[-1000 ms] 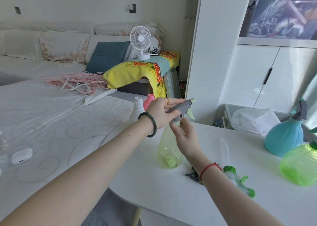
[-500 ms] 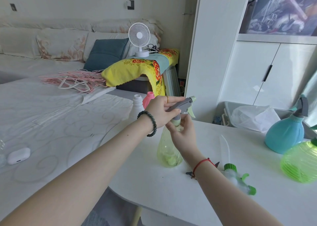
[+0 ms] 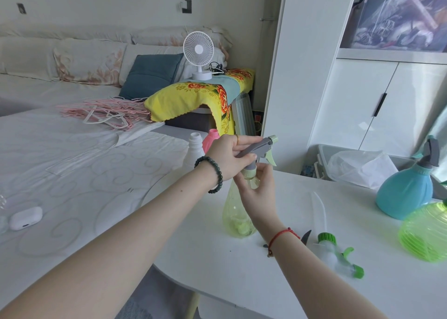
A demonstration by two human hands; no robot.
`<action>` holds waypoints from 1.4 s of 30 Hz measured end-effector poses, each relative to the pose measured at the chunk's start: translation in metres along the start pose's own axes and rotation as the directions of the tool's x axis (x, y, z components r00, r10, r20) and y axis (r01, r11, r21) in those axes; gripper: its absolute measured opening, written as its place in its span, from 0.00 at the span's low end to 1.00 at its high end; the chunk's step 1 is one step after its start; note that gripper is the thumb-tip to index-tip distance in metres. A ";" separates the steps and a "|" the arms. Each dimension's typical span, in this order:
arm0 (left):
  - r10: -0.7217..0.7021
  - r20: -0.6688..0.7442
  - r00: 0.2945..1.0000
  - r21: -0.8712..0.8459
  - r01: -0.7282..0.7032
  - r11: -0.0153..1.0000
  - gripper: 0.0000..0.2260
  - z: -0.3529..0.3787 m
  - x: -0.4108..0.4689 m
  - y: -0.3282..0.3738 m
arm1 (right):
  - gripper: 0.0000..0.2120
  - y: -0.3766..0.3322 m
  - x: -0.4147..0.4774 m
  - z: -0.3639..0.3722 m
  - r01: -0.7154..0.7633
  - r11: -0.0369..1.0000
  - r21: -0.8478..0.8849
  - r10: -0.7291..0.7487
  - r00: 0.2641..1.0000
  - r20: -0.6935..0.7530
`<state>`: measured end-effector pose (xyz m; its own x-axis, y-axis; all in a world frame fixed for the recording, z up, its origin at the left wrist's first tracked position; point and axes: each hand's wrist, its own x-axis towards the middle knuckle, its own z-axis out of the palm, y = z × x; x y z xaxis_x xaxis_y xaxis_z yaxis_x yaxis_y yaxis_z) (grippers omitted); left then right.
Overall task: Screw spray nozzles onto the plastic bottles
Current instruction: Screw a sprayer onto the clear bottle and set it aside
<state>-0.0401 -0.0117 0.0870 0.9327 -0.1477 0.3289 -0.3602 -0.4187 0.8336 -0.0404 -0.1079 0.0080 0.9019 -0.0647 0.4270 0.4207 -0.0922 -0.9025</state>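
A pale yellow clear bottle [image 3: 233,212] stands on the white table [image 3: 242,265]. A grey spray nozzle [image 3: 260,147] with a light green trigger sits on its neck. My left hand [image 3: 228,156] grips the nozzle's body from the left. My right hand [image 3: 260,192] wraps the bottle's neck and the nozzle collar from the front. Behind my left hand stand a white bottle [image 3: 193,149] and a pink bottle [image 3: 210,139], both without nozzles. A loose white and green nozzle [image 3: 336,253] with its long dip tube lies on the table to the right.
A teal spray bottle [image 3: 406,192] with a grey nozzle and a bright green bottle [image 3: 425,231] stand at the table's right. A dark nozzle part [image 3: 305,237] lies behind my right wrist. A white earbud case [image 3: 25,218] rests on the bed at left.
My right hand has slid up from the bottle's shoulder to the neck and collar and turned around it. My left hand still holds the nozzle in place.
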 end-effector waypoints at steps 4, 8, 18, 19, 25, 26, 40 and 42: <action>0.008 -0.009 1.000 -0.008 -0.008 1.000 0.17 0.002 -0.001 0.001 | 0.12 0.004 -0.004 -0.005 0.009 1.000 0.004 -0.010 0.990 0.143; 0.004 -0.001 1.000 -0.009 -0.004 1.000 0.17 0.001 -0.001 0.001 | 0.08 0.000 -0.002 -0.001 0.006 1.000 -0.017 -0.006 1.000 -0.013; 0.008 -0.021 1.000 -0.039 -0.009 0.999 0.17 0.001 -0.003 0.000 | 0.07 0.001 -0.001 -0.001 -0.020 0.998 0.060 0.021 1.000 -0.004; 0.008 -0.024 1.000 -0.049 -0.009 0.999 0.17 0.001 -0.003 0.000 | 0.09 0.001 -0.001 -0.001 -0.027 0.998 0.065 0.028 0.999 -0.018; 0.005 -0.031 1.000 -0.099 -0.008 0.995 0.17 0.002 -0.005 0.000 | 0.07 0.002 -0.001 -0.006 -0.019 0.997 0.080 0.009 0.991 0.132; 0.002 -0.033 0.999 -0.097 -0.005 0.995 0.17 0.002 -0.005 0.000 | 0.04 0.001 -0.001 -0.005 -0.019 0.997 0.070 0.012 0.995 0.098; 0.033 -0.061 0.998 -0.102 -0.039 0.994 0.17 0.003 -0.007 -0.003 | 0.11 -0.001 -0.004 -0.004 -0.039 0.990 0.139 0.023 0.993 0.115; 0.033 -0.067 0.997 -0.090 -0.039 0.995 0.17 0.003 -0.007 -0.003 | 0.09 -0.001 -0.003 -0.006 -0.003 0.994 0.108 -0.010 0.993 0.119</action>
<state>-0.0450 -0.0119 0.0807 0.9175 -0.1007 0.3849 -0.3958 -0.3301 0.8570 -0.0440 -0.1131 0.0084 0.9031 0.0546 0.4260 0.4258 0.0154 -0.9047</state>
